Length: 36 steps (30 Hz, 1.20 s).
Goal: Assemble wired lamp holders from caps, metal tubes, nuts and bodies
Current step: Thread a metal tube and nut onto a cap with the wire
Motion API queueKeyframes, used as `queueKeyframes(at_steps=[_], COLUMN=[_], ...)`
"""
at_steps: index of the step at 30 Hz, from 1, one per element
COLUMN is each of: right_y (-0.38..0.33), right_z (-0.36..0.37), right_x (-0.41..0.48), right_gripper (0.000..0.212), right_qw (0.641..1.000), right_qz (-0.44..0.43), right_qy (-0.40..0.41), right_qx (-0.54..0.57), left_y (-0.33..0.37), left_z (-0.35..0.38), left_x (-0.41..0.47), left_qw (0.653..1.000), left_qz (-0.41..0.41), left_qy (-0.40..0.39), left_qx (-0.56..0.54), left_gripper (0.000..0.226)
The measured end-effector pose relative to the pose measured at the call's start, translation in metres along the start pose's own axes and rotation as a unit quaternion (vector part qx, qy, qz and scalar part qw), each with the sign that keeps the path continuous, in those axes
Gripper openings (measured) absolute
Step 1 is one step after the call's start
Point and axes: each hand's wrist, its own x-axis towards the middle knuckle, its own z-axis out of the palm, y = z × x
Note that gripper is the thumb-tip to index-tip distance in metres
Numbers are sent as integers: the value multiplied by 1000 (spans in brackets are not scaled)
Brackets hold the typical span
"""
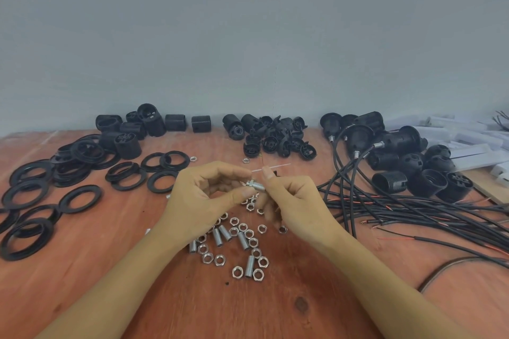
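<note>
- The left hand (203, 198) and right hand (294, 201) meet above the middle of the table (275, 311), sharing one small metal part.
- The right hand pinches a short tube (259, 187) between thumb and curled fingers.
- The left hand's thumb and forefinger close on a nut (250, 183) sitting at the tube's left end.
- The tube lies roughly level, tilted slightly down to the right, clear of the table top.
- A thin pale streak crosses just above the right thumb; what it is cannot be told.
- Directly under the hands, loose nuts (238, 272) and loose tubes (249, 267) lie scattered on the wood, some partly hidden by the wrists.
- To the left, flat black rings (71, 173) spread across the table, some stacked, others lying singly or overlapping.
- Behind the rings, near the wall (248, 36), stand and lie black ribbed bodies (128, 146).
- In the middle at the back sits a heap of black caps (271, 143).
- To the right lies a cluster of wired holders (399, 140), their black cables (413, 210) trailing forward across the table, with thin red ends showing.
- At the far right edge, beyond the holders, lie white boxes (468, 137).
</note>
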Motion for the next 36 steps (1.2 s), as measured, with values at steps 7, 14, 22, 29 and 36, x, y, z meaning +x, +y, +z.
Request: queueKeyframes(at_steps=[7,14,22,29,36], right_y=[2,8,10,26,20], right_z=[0,-1,-48,-68,-65], right_x=[0,2,41,85,75], right_gripper=[47,57,22,43,37], right_qw=[1000,1000,903,812,864], right_qz=[-3,11,-49,129,33], right_qy=[-6,-10,193,108,204], right_qx=[5,-5,-381,-559,-460], left_y=[0,-3,-13,-14,-19], left_z=[0,1,-3,-2,-8], left_x=[-1,-1,2,3,4], left_qw=[1000,1000,989,987,989], left_qz=[7,-4,-59,-71,-72], left_qy=[-3,-5,115,126,121], left_qx=[1,7,-67,-68,-55], left_gripper=[28,24,20,26,19])
